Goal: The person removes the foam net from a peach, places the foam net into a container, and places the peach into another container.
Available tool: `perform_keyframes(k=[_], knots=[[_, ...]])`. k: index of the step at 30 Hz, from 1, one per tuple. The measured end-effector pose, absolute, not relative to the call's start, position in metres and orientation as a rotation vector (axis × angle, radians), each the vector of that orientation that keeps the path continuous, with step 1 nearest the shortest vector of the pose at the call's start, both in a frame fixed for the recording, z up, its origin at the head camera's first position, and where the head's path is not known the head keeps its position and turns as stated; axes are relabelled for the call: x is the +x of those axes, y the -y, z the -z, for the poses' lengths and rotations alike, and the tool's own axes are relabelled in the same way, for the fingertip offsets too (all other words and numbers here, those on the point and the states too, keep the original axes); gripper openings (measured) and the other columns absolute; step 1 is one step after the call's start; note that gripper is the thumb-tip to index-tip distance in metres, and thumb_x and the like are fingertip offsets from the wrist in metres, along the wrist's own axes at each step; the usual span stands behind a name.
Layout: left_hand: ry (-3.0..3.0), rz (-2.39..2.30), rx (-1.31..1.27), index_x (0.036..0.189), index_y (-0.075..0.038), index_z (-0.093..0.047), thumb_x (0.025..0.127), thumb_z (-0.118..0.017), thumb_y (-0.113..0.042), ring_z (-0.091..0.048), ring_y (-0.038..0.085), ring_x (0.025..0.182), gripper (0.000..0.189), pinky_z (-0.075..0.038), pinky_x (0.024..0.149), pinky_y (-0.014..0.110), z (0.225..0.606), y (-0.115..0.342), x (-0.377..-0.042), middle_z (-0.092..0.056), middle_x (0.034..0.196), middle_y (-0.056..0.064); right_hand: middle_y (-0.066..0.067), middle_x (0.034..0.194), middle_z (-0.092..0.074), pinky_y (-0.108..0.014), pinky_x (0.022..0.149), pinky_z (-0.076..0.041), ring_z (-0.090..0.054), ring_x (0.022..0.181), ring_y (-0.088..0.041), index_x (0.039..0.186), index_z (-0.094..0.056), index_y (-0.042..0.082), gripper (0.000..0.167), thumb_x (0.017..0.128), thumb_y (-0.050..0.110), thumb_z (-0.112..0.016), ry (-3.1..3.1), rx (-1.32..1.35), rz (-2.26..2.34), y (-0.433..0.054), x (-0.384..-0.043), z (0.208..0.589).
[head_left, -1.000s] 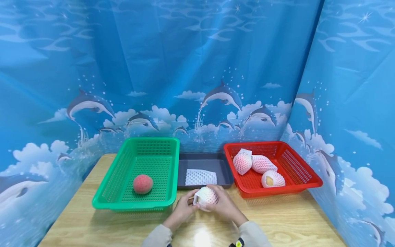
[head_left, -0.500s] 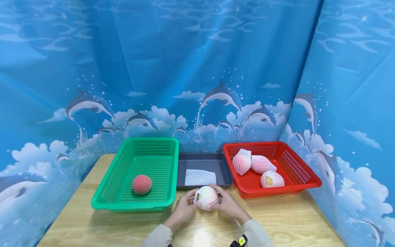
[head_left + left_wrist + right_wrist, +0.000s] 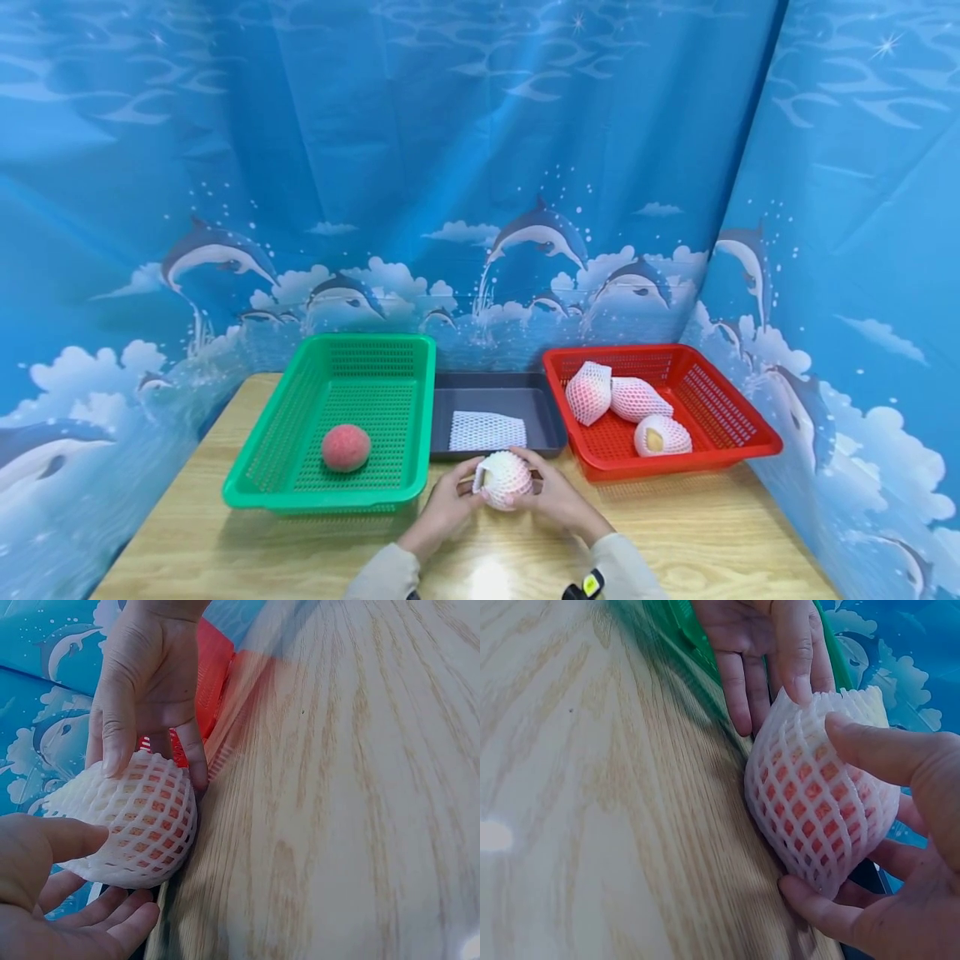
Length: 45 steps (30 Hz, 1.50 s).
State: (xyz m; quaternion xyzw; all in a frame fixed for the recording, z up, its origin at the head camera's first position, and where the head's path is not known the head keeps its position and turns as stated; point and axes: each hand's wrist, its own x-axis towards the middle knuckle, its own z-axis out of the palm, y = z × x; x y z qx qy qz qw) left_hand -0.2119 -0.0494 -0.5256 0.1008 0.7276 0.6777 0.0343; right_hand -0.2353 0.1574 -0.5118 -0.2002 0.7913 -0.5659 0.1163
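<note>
A peach in a white foam net (image 3: 506, 481) is held between my two hands in front of the dark tray, just over the table. My left hand (image 3: 447, 502) holds its left side, where the net's open end shows a pale patch of fruit. On the other side, my right hand (image 3: 557, 498) grips it with thumb and fingers. The right wrist view shows the netted peach (image 3: 821, 795) with the right thumb on top and fingers beneath. In the left wrist view the left thumb touches the net (image 3: 139, 821), with several fingers under it.
A green basket (image 3: 247, 454) at the left holds one bare peach (image 3: 346, 448). The dark tray (image 3: 491, 390) behind my hands carries a flat foam net (image 3: 488, 431). At the right, a red basket (image 3: 720, 454) contains three netted fruits (image 3: 589, 392). A dolphin-print curtain (image 3: 480, 167) hangs behind the table.
The netted peach has turned slightly and shifted a little to the right. My right hand has moved slightly right and changed its grip. The left hand stays nearly still.
</note>
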Motion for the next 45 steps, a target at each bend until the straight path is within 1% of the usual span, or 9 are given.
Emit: perform_keyframes(k=[3,7,10,15,26,30,35,39,45], knots=[[-2.221,-2.096,0.327,0.135,0.013,-0.042,0.083,-0.062,0.008,-0.055,0.048,0.113,0.056,-0.055,0.090,0.040,0.526,0.049,-0.212,-0.047,0.132,0.036,-0.026,0.135,-0.045,-0.026,0.087,-0.051,-0.055,0.110,-0.030,0.146,-0.034,0.002,0.077,0.081,0.008,-0.075,-2.324,-0.586,1.647,-0.158,-0.235,0.511],[-2.230,-2.088,0.350,0.135,0.014,-0.042,0.083,-0.062,0.008,-0.055,0.048,0.113,0.055,-0.056,0.089,0.040,0.527,0.049,-0.212,-0.046,0.132,0.037,-0.027,0.136,-0.045,-0.027,0.087,-0.052,-0.055,0.112,-0.033,0.146,-0.034,0.003,0.077,0.082,0.010,-0.075,-2.331,-0.589,1.633,-0.159,-0.235,0.510],[-2.233,-2.086,0.358,0.134,0.014,-0.042,0.083,-0.062,0.008,-0.055,0.049,0.113,0.056,-0.056,0.089,0.040,0.527,0.049,-0.211,-0.046,0.132,0.037,-0.026,0.135,-0.046,-0.035,0.093,-0.051,-0.052,0.116,-0.037,0.146,-0.035,0.003,0.076,0.082,0.011,-0.075,-2.351,-0.590,1.617,-0.161,-0.234,0.510],[-2.239,-2.081,0.338,0.135,0.012,-0.042,0.082,-0.063,0.008,-0.055,0.048,0.114,0.057,-0.055,0.090,0.039,0.525,0.050,-0.211,-0.047,0.131,0.037,-0.025,0.137,-0.045,-0.048,0.103,-0.045,-0.048,0.120,-0.042,0.144,-0.037,0.002,0.074,0.081,0.010,-0.076,-2.361,-0.572,1.643,-0.163,-0.233,0.509],[-2.268,-2.042,0.367,0.134,0.012,-0.044,0.082,-0.061,0.010,-0.049,0.049,0.120,0.055,-0.052,0.095,0.041,0.514,0.058,-0.212,-0.044,0.136,0.035,-0.028,0.142,-0.038,-0.051,0.100,-0.047,-0.040,0.125,-0.050,0.144,-0.036,0.000,0.072,0.083,0.010,-0.074,-2.346,-0.601,1.671,-0.170,-0.231,0.505],[-2.284,-2.021,0.396,0.135,0.011,-0.044,0.083,-0.062,0.006,-0.047,0.048,0.122,0.055,-0.048,0.100,0.047,0.507,0.059,-0.211,-0.044,0.137,0.034,-0.029,0.142,-0.038,-0.051,0.100,-0.047,-0.038,0.126,-0.052,0.143,-0.037,-0.001,0.070,0.083,0.008,-0.073,-2.364,-0.644,1.677,-0.172,-0.231,0.500],[-2.356,-1.955,0.473,0.135,0.011,-0.044,0.085,-0.065,0.001,-0.045,0.048,0.125,0.055,-0.043,0.102,0.055,0.498,0.057,-0.208,-0.046,0.137,0.031,-0.031,0.142,-0.038,-0.060,0.099,-0.044,-0.039,0.125,-0.053,0.141,-0.037,-0.004,0.065,0.086,0.008,-0.070,-2.397,-0.723,1.673,-0.174,-0.229,0.490],[-2.409,-1.935,0.540,0.136,0.008,-0.046,0.084,-0.066,0.000,-0.045,0.048,0.125,0.056,-0.042,0.102,0.056,0.489,0.056,-0.206,-0.047,0.138,0.029,-0.027,0.141,-0.042,-0.061,0.097,-0.044,-0.041,0.124,-0.051,0.140,-0.041,-0.001,0.062,0.087,0.010,-0.070,-2.451,-0.717,1.650,-0.176,-0.226,0.478],[-2.446,-1.961,0.593,0.137,0.005,-0.046,0.083,-0.068,-0.002,-0.044,0.046,0.127,0.059,-0.040,0.104,0.056,0.472,0.060,-0.205,-0.046,0.140,0.025,-0.024,0.142,-0.043,-0.060,0.101,-0.042,-0.041,0.126,-0.047,0.141,-0.043,0.005,0.062,0.086,0.013,-0.071,-2.450,-0.723,1.681,-0.182,-0.225,0.462]])
